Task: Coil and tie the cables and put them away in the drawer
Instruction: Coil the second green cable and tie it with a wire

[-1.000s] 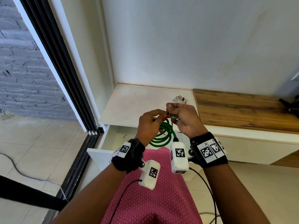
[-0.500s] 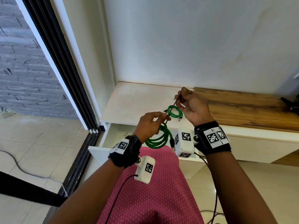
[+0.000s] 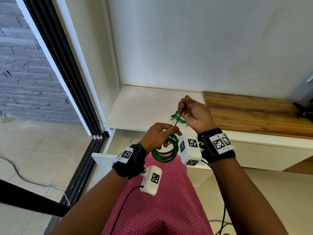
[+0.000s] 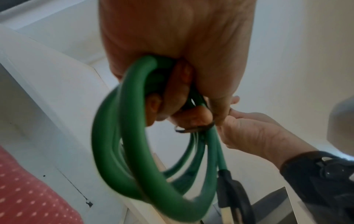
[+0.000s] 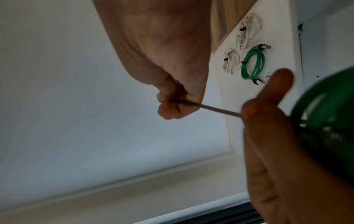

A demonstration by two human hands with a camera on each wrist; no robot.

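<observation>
got the green cable coil (image 3: 165,150) bunched in my left hand (image 3: 158,135) over the open drawer (image 3: 118,141) so the loops can't spring apart, while my right hand (image 3: 194,112) fingers pinch the black tie (image 3: 178,118) tail to cinch it

Bright, even daylight enters from the glass door (image 3: 55,68) on the left, with soft shadows. The head view is sharp but bends at its edges. Both wrist views are dimmer, and the nearest green cable coil (image 4: 122,136) is blurred
</observation>
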